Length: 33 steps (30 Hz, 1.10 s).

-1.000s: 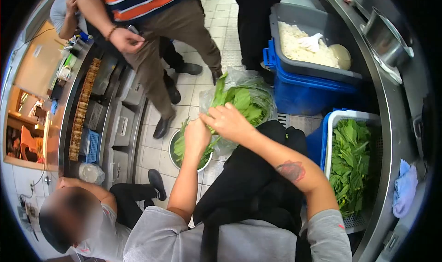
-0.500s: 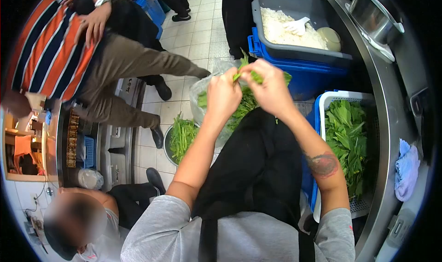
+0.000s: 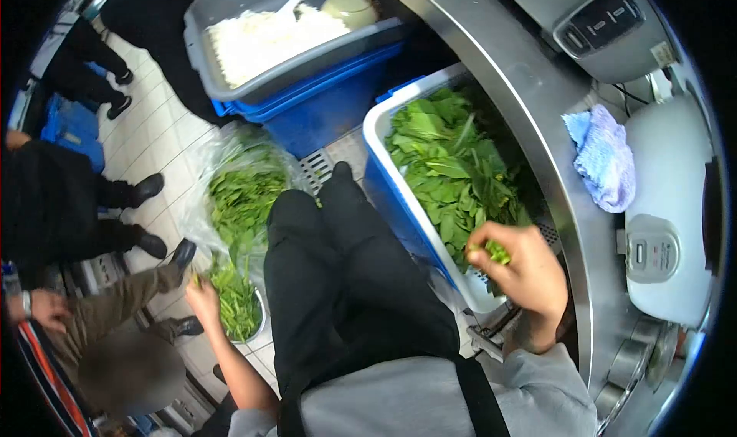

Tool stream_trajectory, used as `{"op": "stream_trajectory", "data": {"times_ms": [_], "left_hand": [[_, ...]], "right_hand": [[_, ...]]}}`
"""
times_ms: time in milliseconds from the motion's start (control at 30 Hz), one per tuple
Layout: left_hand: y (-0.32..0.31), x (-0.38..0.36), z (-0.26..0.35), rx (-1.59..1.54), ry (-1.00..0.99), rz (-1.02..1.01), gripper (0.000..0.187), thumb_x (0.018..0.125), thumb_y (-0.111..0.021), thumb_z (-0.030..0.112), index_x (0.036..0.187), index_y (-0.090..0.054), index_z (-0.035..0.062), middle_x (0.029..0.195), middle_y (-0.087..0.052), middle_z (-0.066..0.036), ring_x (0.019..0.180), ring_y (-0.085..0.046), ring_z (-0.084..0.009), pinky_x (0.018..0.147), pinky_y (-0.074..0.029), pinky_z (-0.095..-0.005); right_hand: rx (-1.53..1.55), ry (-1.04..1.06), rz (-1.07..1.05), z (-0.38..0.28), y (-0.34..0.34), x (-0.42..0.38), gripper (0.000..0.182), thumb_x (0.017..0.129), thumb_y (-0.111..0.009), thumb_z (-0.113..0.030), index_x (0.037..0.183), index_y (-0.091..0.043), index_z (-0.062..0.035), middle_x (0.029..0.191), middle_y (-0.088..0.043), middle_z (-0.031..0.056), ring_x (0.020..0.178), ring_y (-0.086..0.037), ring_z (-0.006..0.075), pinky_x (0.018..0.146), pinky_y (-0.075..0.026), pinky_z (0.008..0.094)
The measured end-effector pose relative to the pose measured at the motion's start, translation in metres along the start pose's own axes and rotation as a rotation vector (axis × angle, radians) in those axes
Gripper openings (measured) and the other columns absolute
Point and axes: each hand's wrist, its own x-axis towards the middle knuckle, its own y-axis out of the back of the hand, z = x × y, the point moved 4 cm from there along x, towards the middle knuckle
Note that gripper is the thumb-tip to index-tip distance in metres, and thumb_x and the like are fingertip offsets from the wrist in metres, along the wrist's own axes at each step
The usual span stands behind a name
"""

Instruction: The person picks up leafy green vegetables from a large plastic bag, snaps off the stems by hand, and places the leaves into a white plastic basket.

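My right hand (image 3: 530, 272) is closed around a small bunch of leafy greens (image 3: 497, 251), above the near end of a white basket (image 3: 374, 130). Green leaves (image 3: 441, 157) fill much of that basket. On the other side, my left hand (image 3: 203, 303) pinches a short yellow-green stem (image 3: 196, 280) beside a round metal bowl (image 3: 262, 314). Cut green stems (image 3: 236, 303) lie in the bowl. Beyond it, a clear plastic bag (image 3: 201, 184) stands open on the floor with more leafy greens (image 3: 249, 195) inside.
A grey tub (image 3: 201, 46) of white rice-like food sits on a blue bin (image 3: 330, 92). Along the right runs a steel counter (image 3: 530, 92) bearing a blue-purple cloth (image 3: 603, 161) and a white appliance (image 3: 668, 207). Other people's legs and shoes (image 3: 150, 190) occupy the left.
My hands were together at the greens over the bag. They have parted: the right has moved to the white basket with leaves, the left to the bowl. My view has swung right.
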Motion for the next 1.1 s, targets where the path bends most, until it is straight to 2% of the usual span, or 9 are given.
{"op": "stream_trajectory", "data": {"times_ms": [67,167,267,333,467,667,867,967,1100], "left_hand": [[-0.021,-0.021,-0.012,0.024,0.097,-0.095,0.013,0.083,-0.051,0.008,0.082,-0.056,-0.0042,0.078,-0.056,-0.031,0.079,-0.055,-0.0487,0.064,-0.041,-0.0519],[-0.039,-0.039,-0.008,-0.026,0.074,-0.151,0.015,0.084,-0.051,0.009,0.082,-0.057,-0.0045,0.077,-0.057,-0.031,0.079,-0.056,-0.0482,0.065,-0.042,-0.0518],[-0.051,-0.035,-0.002,-0.017,0.075,-0.178,0.014,0.082,-0.052,0.008,0.082,-0.057,-0.0053,0.076,-0.057,-0.031,0.077,-0.056,-0.0482,0.064,-0.042,-0.0509],[-0.047,-0.031,0.009,-0.045,0.085,-0.166,0.014,0.080,-0.053,0.008,0.082,-0.056,-0.0050,0.075,-0.057,-0.030,0.075,-0.056,-0.0479,0.062,-0.042,-0.0498],[-0.045,-0.026,-0.001,-0.012,0.108,-0.135,0.012,0.077,-0.053,0.006,0.083,-0.058,-0.0040,0.076,-0.058,-0.029,0.076,-0.057,-0.0467,0.064,-0.043,-0.0493],[-0.032,-0.020,-0.038,0.156,0.210,-0.144,0.020,0.077,-0.052,0.007,0.093,-0.063,0.0017,0.083,-0.062,-0.027,0.082,-0.060,-0.0441,0.070,-0.046,-0.0490],[-0.040,-0.037,-0.153,0.219,0.413,0.086,0.022,0.075,-0.050,0.011,0.086,-0.065,-0.0011,0.081,-0.064,-0.025,0.079,-0.064,-0.0409,0.068,-0.050,-0.0465],[-0.051,-0.059,-0.207,0.099,0.650,0.162,0.020,0.077,-0.053,0.014,0.082,-0.063,-0.0025,0.077,-0.063,-0.026,0.076,-0.063,-0.0412,0.066,-0.048,-0.0480],[-0.074,-0.079,-0.263,0.142,0.826,0.341,0.019,0.079,-0.055,0.015,0.077,-0.062,-0.0036,0.071,-0.063,-0.024,0.070,-0.063,-0.0418,0.065,-0.049,-0.0472]], "right_hand": [[-0.203,-0.130,0.008,0.033,-0.014,-0.017,0.015,0.083,-0.063,-0.018,0.087,-0.060,-0.0033,0.071,-0.061,0.0190,0.064,-0.062,0.0340,0.060,-0.046,0.0398],[-0.174,-0.476,0.098,0.070,-0.012,-0.018,0.019,0.083,-0.063,-0.021,0.088,-0.060,-0.0027,0.070,-0.060,0.0205,0.063,-0.061,0.0334,0.063,-0.045,0.0425],[0.427,-0.370,0.363,0.144,-0.017,-0.008,0.021,0.087,-0.062,-0.025,0.098,-0.060,-0.0079,0.067,-0.060,0.0062,0.066,-0.061,0.0202,0.063,-0.049,0.0407],[1.036,-0.611,0.594,0.163,-0.009,-0.009,0.021,0.089,-0.060,-0.023,0.101,-0.060,-0.0061,0.066,-0.055,-0.0013,0.059,-0.053,0.0131,0.059,-0.044,0.0281],[1.397,-0.600,0.754,0.206,-0.001,0.004,0.025,0.090,-0.060,-0.022,0.105,-0.058,-0.0038,0.077,-0.054,0.0026,0.070,-0.052,0.0148,0.066,-0.044,0.0293],[1.077,-0.624,0.775,0.269,0.002,0.042,0.031,0.090,-0.060,-0.022,0.112,-0.054,-0.0004,0.094,-0.053,0.0085,0.087,-0.051,0.0173,0.077,-0.043,0.0311],[-0.063,-0.570,0.636,0.289,0.021,0.072,0.037,0.090,-0.059,-0.021,0.118,-0.051,0.0029,0.111,-0.052,0.0143,0.103,-0.050,0.0199,0.088,-0.042,0.0329],[-0.426,-0.482,0.773,0.232,0.030,0.069,0.041,0.091,-0.059,-0.020,0.121,-0.049,0.0046,0.120,-0.052,0.0173,0.111,-0.050,0.0212,0.094,-0.042,0.0338],[-0.144,0.032,1.072,0.102,-0.020,0.063,0.040,0.091,-0.058,-0.016,0.124,-0.048,0.0056,0.132,-0.047,0.0198,0.123,-0.046,0.0239,0.103,-0.039,0.0362]]}}
